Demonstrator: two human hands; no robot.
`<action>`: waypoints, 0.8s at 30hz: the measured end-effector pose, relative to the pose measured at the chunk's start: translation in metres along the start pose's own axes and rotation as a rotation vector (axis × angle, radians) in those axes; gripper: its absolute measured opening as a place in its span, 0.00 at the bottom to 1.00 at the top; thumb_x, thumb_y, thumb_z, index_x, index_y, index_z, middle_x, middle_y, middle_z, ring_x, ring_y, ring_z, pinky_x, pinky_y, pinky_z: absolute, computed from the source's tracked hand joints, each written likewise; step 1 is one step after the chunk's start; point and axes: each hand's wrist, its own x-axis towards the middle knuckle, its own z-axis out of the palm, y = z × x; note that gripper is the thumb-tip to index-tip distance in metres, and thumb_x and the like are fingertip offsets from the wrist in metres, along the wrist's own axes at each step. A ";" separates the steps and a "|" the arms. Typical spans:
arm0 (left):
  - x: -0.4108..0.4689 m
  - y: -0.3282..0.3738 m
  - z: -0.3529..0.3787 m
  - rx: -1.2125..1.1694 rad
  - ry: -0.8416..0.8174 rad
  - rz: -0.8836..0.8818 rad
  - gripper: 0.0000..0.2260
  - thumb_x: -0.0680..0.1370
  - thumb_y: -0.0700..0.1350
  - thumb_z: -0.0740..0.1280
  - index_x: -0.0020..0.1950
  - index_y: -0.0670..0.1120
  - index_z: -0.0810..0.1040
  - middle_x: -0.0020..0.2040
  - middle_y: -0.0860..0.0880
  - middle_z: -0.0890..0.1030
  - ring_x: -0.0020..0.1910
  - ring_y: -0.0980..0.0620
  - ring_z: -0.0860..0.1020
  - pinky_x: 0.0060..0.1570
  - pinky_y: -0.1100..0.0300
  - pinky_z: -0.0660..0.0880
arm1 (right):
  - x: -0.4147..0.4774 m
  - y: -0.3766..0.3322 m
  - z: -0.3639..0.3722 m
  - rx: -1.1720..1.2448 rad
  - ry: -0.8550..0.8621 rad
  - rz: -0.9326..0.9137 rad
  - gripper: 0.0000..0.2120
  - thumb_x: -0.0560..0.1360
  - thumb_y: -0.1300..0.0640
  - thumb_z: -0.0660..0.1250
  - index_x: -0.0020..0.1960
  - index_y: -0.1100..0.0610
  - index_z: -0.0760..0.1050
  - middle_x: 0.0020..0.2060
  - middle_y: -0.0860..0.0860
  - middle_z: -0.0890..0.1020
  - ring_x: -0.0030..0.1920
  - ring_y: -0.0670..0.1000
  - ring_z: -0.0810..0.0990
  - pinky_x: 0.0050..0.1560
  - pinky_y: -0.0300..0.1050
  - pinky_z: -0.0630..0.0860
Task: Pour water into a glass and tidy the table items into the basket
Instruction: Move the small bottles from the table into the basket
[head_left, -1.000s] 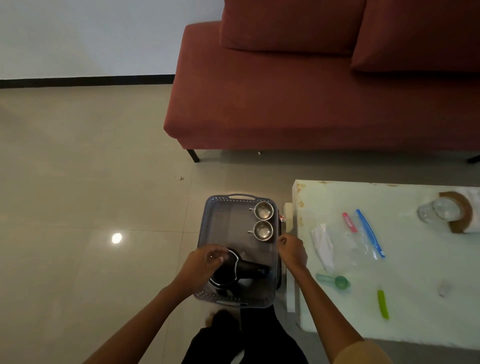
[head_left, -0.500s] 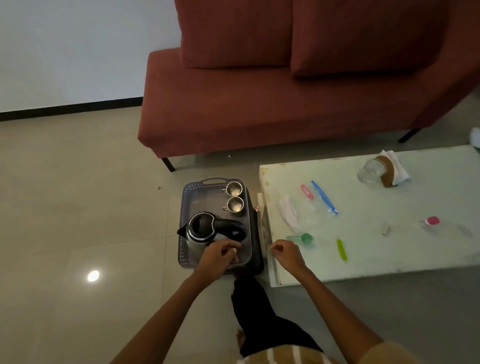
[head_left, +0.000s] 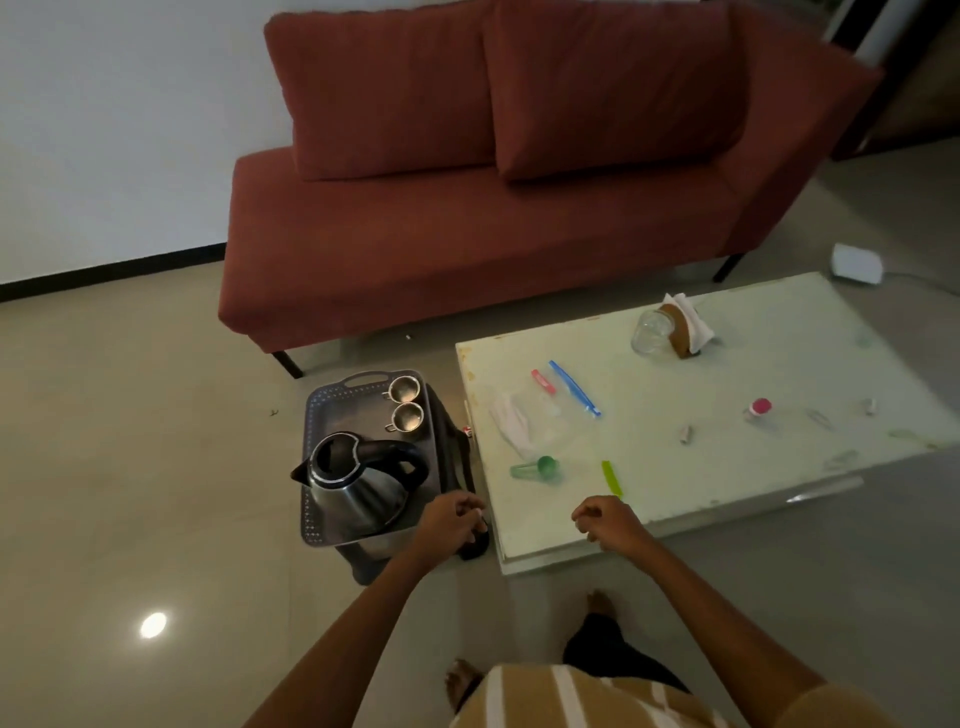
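Observation:
A grey plastic basket sits on a dark support on the floor, left of the low white table. In the basket a steel kettle with a black handle stands upright, its lid open. Two small steel cups stand at the basket's far right. My left hand hovers at the basket's near right corner with fingers loosely curled and nothing visible in it. My right hand hangs over the table's near left edge, loosely curled and holding nothing. A clear glass stands far back on the table.
On the table lie a red clip, a blue clip, a plastic bag, a green scoop, a lime clip, a pink-capped bottle and a napkin holder. A red sofa stands behind.
The view has risen and pulled back. My left hand has come off the kettle, which now stands upright in the basket. My right hand moved from the basket's side to the table's near edge.

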 end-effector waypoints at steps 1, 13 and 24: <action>0.006 0.005 0.010 0.001 -0.020 -0.019 0.10 0.78 0.36 0.60 0.56 0.38 0.78 0.34 0.50 0.79 0.32 0.58 0.77 0.35 0.69 0.75 | -0.001 0.010 -0.007 0.004 0.003 0.008 0.11 0.71 0.64 0.65 0.35 0.50 0.75 0.30 0.46 0.78 0.30 0.45 0.76 0.26 0.26 0.69; 0.108 0.117 0.163 -0.036 -0.083 -0.143 0.09 0.75 0.35 0.60 0.48 0.45 0.77 0.37 0.52 0.81 0.25 0.66 0.76 0.29 0.76 0.69 | 0.096 0.109 -0.142 0.026 0.090 0.032 0.11 0.69 0.67 0.64 0.38 0.54 0.80 0.33 0.49 0.80 0.37 0.49 0.80 0.44 0.42 0.76; 0.232 0.167 0.245 0.018 -0.071 -0.141 0.13 0.74 0.33 0.59 0.42 0.50 0.77 0.35 0.54 0.81 0.26 0.65 0.76 0.28 0.76 0.69 | 0.264 0.210 -0.289 -0.114 0.420 0.256 0.17 0.71 0.64 0.64 0.60 0.59 0.71 0.60 0.57 0.68 0.57 0.60 0.75 0.54 0.50 0.74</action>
